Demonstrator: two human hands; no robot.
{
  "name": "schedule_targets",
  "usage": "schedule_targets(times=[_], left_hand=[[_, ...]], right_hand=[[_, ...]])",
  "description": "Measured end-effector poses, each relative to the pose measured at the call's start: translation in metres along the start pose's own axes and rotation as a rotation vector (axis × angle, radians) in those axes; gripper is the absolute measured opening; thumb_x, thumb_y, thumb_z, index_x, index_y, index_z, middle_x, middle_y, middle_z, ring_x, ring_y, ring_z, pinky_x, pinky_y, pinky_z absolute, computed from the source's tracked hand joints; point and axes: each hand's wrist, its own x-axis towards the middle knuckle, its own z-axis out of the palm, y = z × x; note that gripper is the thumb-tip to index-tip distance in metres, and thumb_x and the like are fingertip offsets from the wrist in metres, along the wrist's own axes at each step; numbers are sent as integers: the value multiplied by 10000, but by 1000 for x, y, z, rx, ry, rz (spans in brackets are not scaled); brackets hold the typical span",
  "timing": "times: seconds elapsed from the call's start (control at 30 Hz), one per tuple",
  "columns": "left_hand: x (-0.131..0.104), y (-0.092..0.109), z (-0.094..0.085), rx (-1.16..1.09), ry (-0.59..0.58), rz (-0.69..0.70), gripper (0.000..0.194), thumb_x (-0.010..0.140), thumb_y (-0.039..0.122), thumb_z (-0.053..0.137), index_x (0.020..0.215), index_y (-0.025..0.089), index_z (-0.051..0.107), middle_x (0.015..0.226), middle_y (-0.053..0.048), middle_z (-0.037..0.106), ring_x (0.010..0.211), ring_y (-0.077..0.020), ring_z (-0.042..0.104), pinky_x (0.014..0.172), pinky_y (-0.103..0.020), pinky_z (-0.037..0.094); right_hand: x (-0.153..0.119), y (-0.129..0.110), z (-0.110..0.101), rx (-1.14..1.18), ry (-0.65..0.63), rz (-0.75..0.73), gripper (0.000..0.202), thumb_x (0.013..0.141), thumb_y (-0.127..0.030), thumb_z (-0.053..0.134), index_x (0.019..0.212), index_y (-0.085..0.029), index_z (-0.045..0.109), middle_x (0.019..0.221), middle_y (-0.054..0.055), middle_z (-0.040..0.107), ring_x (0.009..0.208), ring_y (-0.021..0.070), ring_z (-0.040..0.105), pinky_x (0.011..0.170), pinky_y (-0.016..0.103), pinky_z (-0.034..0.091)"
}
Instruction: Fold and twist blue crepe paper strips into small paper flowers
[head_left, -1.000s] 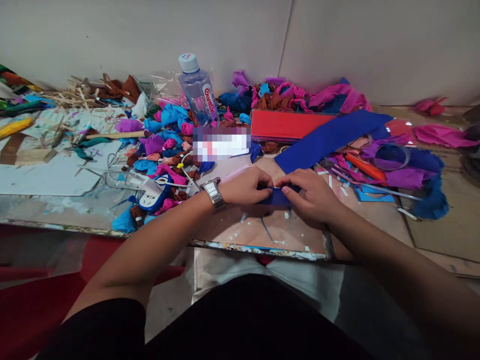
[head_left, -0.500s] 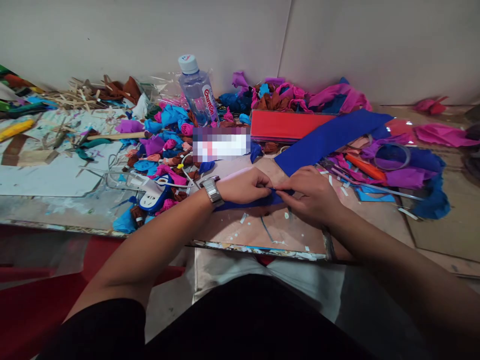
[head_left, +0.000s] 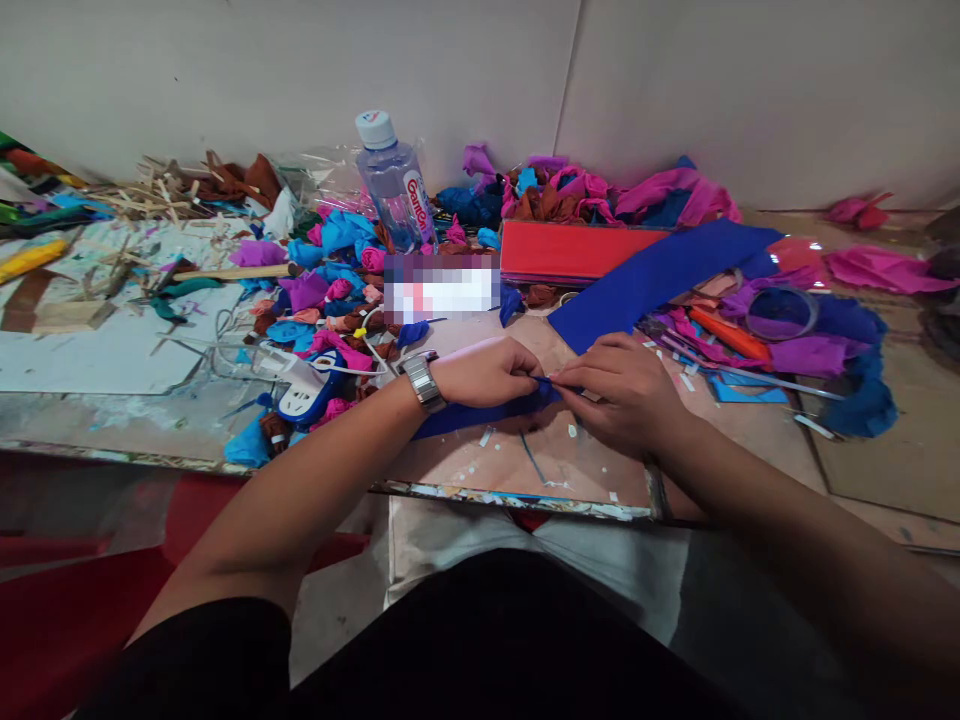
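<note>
My left hand [head_left: 495, 372] wears a wristwatch [head_left: 424, 383] at its wrist and is closed on a dark blue crepe paper strip [head_left: 480, 416]. The strip runs out below that hand to the left, over the board. My right hand [head_left: 619, 385] pinches the gathered right end of the same strip, its fingertips almost touching the left ones. What lies between the fingertips is mostly hidden. Just beyond my right hand, a wider flat blue paper strip [head_left: 660, 275] slants up to the right, across a stack of red paper [head_left: 577, 248].
A water bottle [head_left: 397, 185] stands at the back among many crumpled coloured paper pieces [head_left: 304, 290]. A blue-and-white power strip [head_left: 304, 395] with cables sits left of my wrist. To the right lie an orange cutter [head_left: 729, 335] and a tape roll [head_left: 782, 314]. Green-handled pliers [head_left: 187, 287] rest further left.
The gathered paper between my fingertips has turned slightly, and my right fingers have shifted a little. The loose strip under my left hand reaches a bit further left and lower.
</note>
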Motion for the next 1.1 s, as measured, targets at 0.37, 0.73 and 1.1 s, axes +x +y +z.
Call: schedule_targets(times=[0.37,0.73,1.1], left_hand=[[-1,5,-1,-202,12,14,304,972,298,551,874,127,782,805,-36,775,700,-124,644,716,-243,493],[2,0,2,-18,77,102,380,984,412,530,857,125,745,717,7,640,677,-111,525,675,-238,415],[-4,13,8,210,215,134,328,984,320,514,847,132,744,674,14,610,632,-104,470,647,-257,342]], right_hand=[[-1,1,0,-16,5,-32,165,962,-226,697,1059,-318,794,1007,23,852,860,237,752,952,489,495],[4,-2,0,-44,113,-47,95,962,-210,713,1042,-248,749,943,46,834,820,232,740,906,455,484],[6,0,4,16,105,47,32,975,-232,696,990,-227,724,904,57,794,885,268,695,822,447,470]])
